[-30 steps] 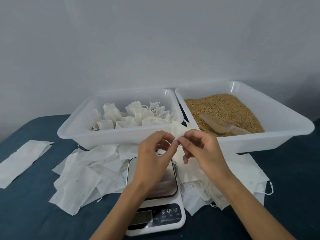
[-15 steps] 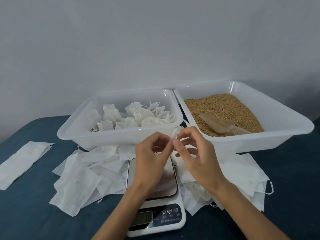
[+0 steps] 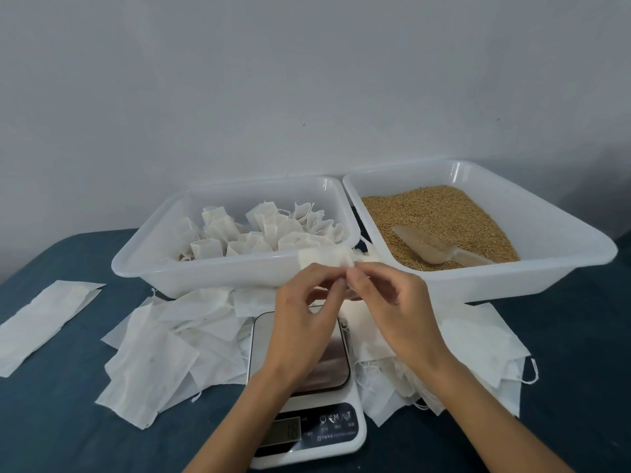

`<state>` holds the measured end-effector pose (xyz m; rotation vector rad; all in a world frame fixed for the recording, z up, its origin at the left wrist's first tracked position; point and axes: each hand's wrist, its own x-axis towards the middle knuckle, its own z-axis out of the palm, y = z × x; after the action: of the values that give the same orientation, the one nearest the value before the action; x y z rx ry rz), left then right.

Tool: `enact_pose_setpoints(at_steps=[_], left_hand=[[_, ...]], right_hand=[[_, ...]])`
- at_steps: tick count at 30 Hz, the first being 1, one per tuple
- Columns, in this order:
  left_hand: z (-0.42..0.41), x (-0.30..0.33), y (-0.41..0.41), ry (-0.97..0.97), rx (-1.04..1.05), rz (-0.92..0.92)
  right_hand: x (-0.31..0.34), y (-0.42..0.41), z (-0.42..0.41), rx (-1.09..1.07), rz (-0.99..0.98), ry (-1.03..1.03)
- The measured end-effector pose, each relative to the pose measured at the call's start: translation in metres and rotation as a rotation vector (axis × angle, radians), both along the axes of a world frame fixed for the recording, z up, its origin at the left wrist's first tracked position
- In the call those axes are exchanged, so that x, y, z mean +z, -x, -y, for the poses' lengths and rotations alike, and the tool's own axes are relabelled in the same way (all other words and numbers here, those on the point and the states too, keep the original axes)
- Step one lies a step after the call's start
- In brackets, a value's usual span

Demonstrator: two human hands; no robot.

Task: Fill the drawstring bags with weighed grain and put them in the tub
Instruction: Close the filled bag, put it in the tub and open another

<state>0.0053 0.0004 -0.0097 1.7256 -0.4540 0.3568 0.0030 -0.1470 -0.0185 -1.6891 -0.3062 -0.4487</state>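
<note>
above the kitchen scale (image 3: 304, 390), both hands meet at a small white drawstring bag (image 3: 324, 257). left hand (image 3: 300, 322) pinches the bag's edge between thumb and fingertips, and right hand (image 3: 392, 308) pinches it just beside, so each grip is clamped on the same bag. the bag sits in the air in front of the near wall of the left tub (image 3: 211, 271), close to the gap between the two tubs. filled bags (image 3: 259, 230) lie heaped inside that left tub. the right tub (image 3: 553, 268) holds grain (image 3: 433, 209), with a translucent scoop (image 3: 430, 247) lying on it, handle toward the near right. flat empty bags (image 3: 164, 349) are piled on the blue table (image 3: 51, 421) to the left of the scale, more empty bags (image 3: 478, 346) to its right under the right forearm, and one long white sheet (image 3: 44, 315) lies apart at far left. the scale's display is too blurred to read.
</note>
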Motion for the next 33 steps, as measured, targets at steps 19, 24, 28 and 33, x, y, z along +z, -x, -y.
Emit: enact_pose_setpoints(at_steps=[19,24,28,33], left_hand=[[-0.013,0.005,-0.010,0.180,0.137,-0.015],[-0.013,0.006,-0.009,0.213,0.111,-0.061],[-0.015,0.005,-0.013,0.316,0.093,-0.120],[-0.014,0.004,-0.012,0.321,0.062,-0.150]], right_hand=[[0.001,0.001,0.002,-0.213,0.268,0.169],[-0.001,0.001,0.003,-0.116,0.129,0.085],[0.006,0.003,0.010,-0.065,0.087,-0.115],[0.004,0.003,0.005,0.053,0.009,-0.055]])
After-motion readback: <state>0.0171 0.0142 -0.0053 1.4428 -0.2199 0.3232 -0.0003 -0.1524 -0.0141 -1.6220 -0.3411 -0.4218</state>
